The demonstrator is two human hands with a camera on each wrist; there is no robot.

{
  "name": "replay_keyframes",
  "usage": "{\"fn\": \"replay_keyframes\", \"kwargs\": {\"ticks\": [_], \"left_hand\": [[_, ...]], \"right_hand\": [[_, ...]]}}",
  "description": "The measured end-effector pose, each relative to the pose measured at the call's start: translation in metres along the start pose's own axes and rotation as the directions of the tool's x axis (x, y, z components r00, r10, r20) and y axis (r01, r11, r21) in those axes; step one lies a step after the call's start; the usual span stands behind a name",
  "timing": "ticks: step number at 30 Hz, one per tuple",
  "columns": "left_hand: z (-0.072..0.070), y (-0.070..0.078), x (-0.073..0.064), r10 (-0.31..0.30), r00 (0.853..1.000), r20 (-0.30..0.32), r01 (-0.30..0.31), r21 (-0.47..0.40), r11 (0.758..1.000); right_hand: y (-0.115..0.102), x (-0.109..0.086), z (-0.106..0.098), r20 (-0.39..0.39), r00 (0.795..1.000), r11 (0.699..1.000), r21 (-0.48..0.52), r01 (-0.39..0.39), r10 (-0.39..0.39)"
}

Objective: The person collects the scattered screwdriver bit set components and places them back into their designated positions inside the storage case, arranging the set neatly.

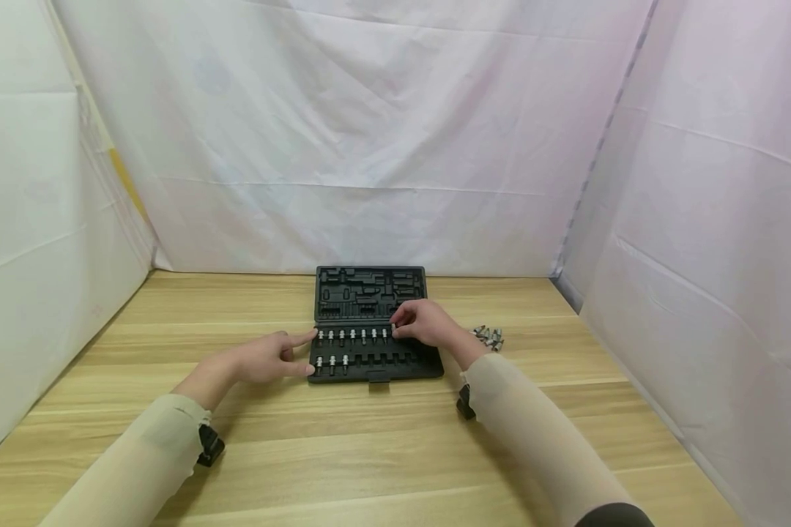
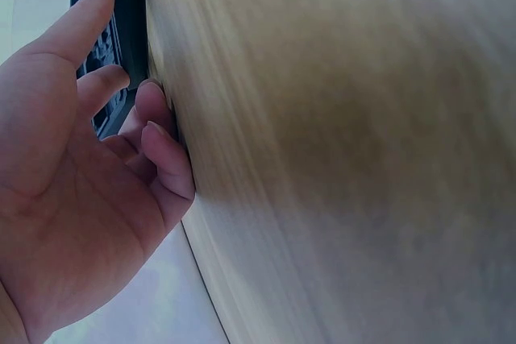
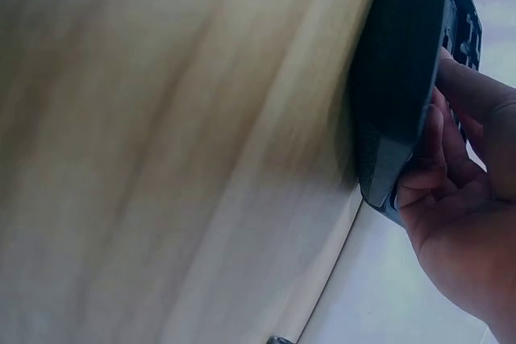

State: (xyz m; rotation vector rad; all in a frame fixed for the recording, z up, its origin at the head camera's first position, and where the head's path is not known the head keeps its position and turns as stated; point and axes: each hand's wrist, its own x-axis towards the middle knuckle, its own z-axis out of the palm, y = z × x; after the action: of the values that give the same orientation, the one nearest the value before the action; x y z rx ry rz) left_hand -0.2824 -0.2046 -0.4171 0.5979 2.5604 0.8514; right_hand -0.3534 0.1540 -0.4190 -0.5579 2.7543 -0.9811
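An unfolded black plastic tool case (image 1: 430,364) lies on the table. Silver bit sockets (image 1: 352,336) stand in a row along the back of its near half, and 3 more sockets (image 1: 332,364) fill the left end of the front row. My right hand (image 1: 430,323) pinches a bit socket (image 1: 392,328) between thumb and index finger at the back row's right end; in the right wrist view the fingers hide it. My left hand (image 1: 266,357) touches the case's left edge with outstretched thumb and index finger, the other fingers bent.
Several loose bit sockets (image 1: 489,337) lie in a small heap to the right of the case. The wooden table (image 1: 343,454) is bounded by white cloth walls (image 1: 369,219) at the back and both sides. The case's lid (image 1: 371,291) lies folded back behind the near half.
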Motion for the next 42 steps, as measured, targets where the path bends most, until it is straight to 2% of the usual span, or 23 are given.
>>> {"fn": "replay_keyframes", "kwargs": {"ticks": [9, 23, 33, 42], "left_hand": [[0.001, 0.001, -0.001, -0.004, 1.0, -0.002, 0.004, -0.009, 1.0], [0.0, 0.003, -0.001, 0.007, 1.0, -0.002, -0.007, 0.0, 1.0], [0.0, 0.003, -0.002, 0.003, 1.0, -0.002, -0.003, -0.01, 1.0], [0.0, 0.003, -0.001, 0.005, 1.0, -0.003, -0.005, 0.002, 1.0]], "right_hand": [[0.006, 0.002, -0.001, 0.026, 0.999, 0.999, -0.026, -0.025, 0.026], [0.011, 0.001, -0.004, 0.043, 0.999, 1.0, 0.007, -0.015, 0.015], [0.002, 0.002, -0.003, 0.031, 0.999, 0.996, -0.09, -0.023, 0.025], [-0.001, 0.003, -0.002, 0.042, 0.999, 0.987, -0.163, 0.005, 0.002]]}}
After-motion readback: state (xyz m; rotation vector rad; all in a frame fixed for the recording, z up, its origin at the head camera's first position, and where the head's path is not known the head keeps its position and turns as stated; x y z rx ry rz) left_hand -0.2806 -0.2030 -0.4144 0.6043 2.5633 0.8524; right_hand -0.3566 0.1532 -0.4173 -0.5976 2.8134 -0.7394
